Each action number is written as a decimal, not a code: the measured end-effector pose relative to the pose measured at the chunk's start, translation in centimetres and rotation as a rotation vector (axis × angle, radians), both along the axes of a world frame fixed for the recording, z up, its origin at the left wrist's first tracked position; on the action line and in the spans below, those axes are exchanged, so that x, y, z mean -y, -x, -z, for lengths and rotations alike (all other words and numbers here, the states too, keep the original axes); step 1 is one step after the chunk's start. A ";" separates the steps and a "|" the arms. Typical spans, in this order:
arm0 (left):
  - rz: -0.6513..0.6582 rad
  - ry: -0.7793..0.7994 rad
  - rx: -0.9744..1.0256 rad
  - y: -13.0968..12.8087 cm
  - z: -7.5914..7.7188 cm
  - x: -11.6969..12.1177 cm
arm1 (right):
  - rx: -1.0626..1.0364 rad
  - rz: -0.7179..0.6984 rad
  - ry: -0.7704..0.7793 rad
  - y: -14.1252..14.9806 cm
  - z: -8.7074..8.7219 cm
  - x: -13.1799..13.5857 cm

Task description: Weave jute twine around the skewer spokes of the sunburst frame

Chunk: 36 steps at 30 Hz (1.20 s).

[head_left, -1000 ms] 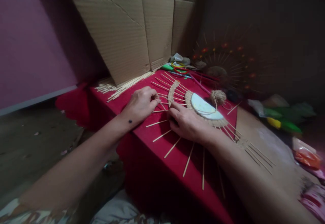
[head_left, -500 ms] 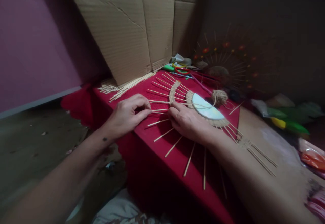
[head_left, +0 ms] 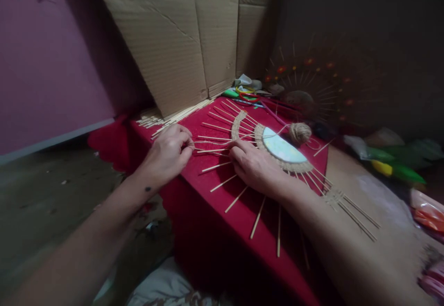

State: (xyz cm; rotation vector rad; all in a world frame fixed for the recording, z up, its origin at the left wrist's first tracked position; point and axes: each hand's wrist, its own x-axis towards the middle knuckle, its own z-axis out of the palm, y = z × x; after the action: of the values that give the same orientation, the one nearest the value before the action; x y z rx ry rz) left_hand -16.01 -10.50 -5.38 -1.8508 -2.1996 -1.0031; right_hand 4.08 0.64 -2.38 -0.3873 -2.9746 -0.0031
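A half-round piece with a pale centre [head_left: 282, 145] and thin wooden sticks [head_left: 220, 188] fanning out lies on the red cloth. Twine is woven through the sticks in a band round the centre and in a woven outer arc [head_left: 237, 125]. My left hand [head_left: 169, 151] pinches the twine [head_left: 211, 143], which is drawn out past the stick ends. At the lower end of the arc, my right hand [head_left: 251, 162] presses its curled fingers on sticks and twine; the fingertips are partly hidden. The ball of twine [head_left: 300, 133] sits behind the centre.
Loose sticks [head_left: 182, 117] lie by a cardboard sheet [head_left: 166, 37] at the back. Scissors with a red handle [head_left: 249, 97] rest at the far corner. A similar decorated fan [head_left: 305, 84] stands against the dark wall. Plastic packets [head_left: 428, 213] lie at the right.
My left hand has moved left, away from the sticks, pulling a length of twine out between the hands. My right hand stays nearly in place on the arc.
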 end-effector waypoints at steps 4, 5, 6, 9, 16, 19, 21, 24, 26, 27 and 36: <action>0.000 -0.059 -0.183 0.6 -0.5 -1.7 | -0.005 0.002 0.004 0.0 0.1 0.1; 0.008 -0.072 -0.224 0.8 -0.7 -2.3 | -0.011 0.001 0.009 0.0 0.1 0.1; 0.022 -0.076 -0.260 0.9 -1.0 -3.2 | -0.018 0.001 0.014 0.0 0.1 0.0; 0.086 -0.015 -0.321 1.1 -2.1 -6.4 | -0.041 0.010 0.035 0.0 0.2 0.0; 0.184 0.334 0.022 0.1 -4.7 -13.9 | -0.156 -0.011 0.085 -0.3 1.0 -0.1; 0.227 0.367 0.084 -0.6 -4.6 -15.2 | -0.201 -0.057 0.114 -0.4 1.4 -0.2; 0.245 0.366 0.105 -0.9 -4.2 -15.6 | -0.225 -0.070 0.119 -0.5 1.5 -0.1; 0.228 0.294 0.090 -1.2 -3.4 -15.5 | -0.256 -0.091 0.136 -0.5 1.7 0.0; 0.186 0.219 0.032 -1.3 -3.1 -15.1 | -0.307 -0.098 0.172 -0.6 1.8 -0.1; 0.165 0.189 -0.009 -1.4 -2.9 -14.9 | -0.348 -0.087 0.193 -0.6 1.8 -0.2; 0.104 0.089 -0.176 -0.7 -1.5 -14.6 | -0.513 0.146 0.049 -0.5 2.1 -0.9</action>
State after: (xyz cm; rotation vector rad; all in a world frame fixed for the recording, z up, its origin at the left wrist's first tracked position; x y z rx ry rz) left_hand -15.33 4.14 -3.92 -2.0253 -2.0972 -0.7359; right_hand 4.55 1.56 -4.48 -0.5198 -2.4402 0.1332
